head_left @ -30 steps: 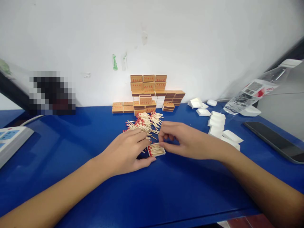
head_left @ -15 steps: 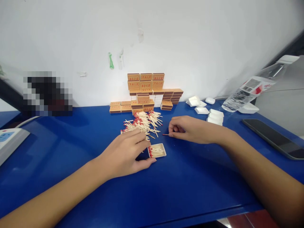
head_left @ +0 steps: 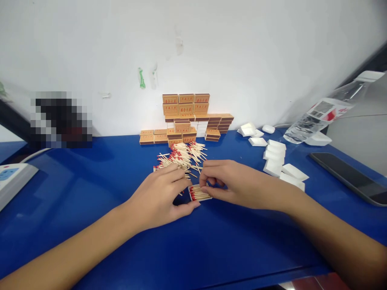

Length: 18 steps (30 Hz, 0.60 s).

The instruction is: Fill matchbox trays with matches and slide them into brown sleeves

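Note:
A small white matchbox tray (head_left: 190, 195) filled with red-headed matches lies on the blue table. My left hand (head_left: 163, 193) holds it from the left, index finger at the far edge and thumb at the near corner. Over the tray's right part, my right hand (head_left: 222, 179) is closed in a pinch, with a match (head_left: 196, 188) at its fingertips among the others. That hand hides the tray's right end. Just beyond both hands lies a heap of loose matches (head_left: 181, 155), partly covered by my left fingers.
Orange matchboxes (head_left: 186, 108) are stacked against the wall behind the heap. Several white trays (head_left: 274, 167) lie to the right. Farther right are a plastic bottle (head_left: 325, 110) and a phone (head_left: 347, 177). A power strip (head_left: 16, 181) sits at the left edge.
My right hand has moved left and nearer, bringing its match from beside the heap to over the tray. My left hand has stayed on the tray.

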{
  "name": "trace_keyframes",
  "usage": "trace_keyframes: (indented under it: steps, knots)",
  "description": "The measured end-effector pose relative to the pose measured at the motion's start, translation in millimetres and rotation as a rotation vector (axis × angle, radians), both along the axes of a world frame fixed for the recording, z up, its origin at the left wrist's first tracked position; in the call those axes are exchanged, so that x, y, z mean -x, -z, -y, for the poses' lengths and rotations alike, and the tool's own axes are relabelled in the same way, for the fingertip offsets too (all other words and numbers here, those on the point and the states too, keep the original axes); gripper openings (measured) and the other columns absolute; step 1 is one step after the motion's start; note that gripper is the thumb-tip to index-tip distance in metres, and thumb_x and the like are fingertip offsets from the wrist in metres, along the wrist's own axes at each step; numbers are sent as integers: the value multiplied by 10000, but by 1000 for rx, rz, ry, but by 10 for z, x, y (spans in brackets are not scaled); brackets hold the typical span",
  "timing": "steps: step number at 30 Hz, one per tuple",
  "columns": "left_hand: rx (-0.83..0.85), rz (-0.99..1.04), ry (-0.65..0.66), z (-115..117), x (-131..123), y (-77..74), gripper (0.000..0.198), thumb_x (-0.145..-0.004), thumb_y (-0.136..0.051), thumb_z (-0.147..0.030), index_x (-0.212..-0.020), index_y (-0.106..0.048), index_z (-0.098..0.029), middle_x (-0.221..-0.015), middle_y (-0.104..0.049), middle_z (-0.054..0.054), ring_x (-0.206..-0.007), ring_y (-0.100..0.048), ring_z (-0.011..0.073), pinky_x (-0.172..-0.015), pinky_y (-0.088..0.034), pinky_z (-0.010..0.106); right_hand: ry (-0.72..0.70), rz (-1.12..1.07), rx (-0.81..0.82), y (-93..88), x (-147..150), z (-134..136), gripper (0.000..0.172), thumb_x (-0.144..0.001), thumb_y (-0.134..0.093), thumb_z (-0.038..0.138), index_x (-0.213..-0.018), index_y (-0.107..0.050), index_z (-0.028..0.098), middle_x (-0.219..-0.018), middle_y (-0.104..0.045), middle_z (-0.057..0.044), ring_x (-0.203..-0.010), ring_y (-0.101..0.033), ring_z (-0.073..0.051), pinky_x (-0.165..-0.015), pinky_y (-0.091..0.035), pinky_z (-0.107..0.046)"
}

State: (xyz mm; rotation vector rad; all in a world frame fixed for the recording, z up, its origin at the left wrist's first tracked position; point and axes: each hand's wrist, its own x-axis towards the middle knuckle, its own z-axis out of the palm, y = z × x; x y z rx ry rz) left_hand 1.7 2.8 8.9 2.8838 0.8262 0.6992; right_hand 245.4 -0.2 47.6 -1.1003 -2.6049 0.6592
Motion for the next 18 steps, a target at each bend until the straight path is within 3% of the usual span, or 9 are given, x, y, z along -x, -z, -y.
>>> trace_keyframes:
  steps: [3,7,12,18]
  knots:
    - [-6,14,2,0,7,-5,261,-934,-709,-419,-992,-734,-166,-849,-653,56,-857,-614,230,-768,-533,372,37,-12,-69,26,-20,-48,129,-969,-604,231,-849,-645,209,-802,-622,-10,-699,-527,-149,-643,-382,-289]
    - [-7,19,51,16,-1,14,276,-924,-723,-414,-994,-734,-148,-840,-649,54,-832,-609,227,-759,-534,373,209,-35,-191,134,-60,-189,112,-937,-597,200,-845,-661,198,-768,-629,-10,-670,-525,-143,-631,-373,-290]
    - [-43,11,89,43,-22,20,260,-926,-719,-407,-992,-730,-156,-821,-643,43,-791,-600,216,-729,-521,365,435,-74,-108,339,66,-248,206,-878,-697,369,-764,-688,197,-705,-648,-17,-616,-529,-146,-558,-349,-291]
    - [-57,2,65,4,1,25,256,-947,-689,-417,-976,-716,-163,-842,-659,52,-825,-618,217,-751,-531,359,453,12,-75,296,23,-243,100,-832,-658,200,-734,-674,201,-723,-667,-19,-631,-553,-151,-590,-379,-292]
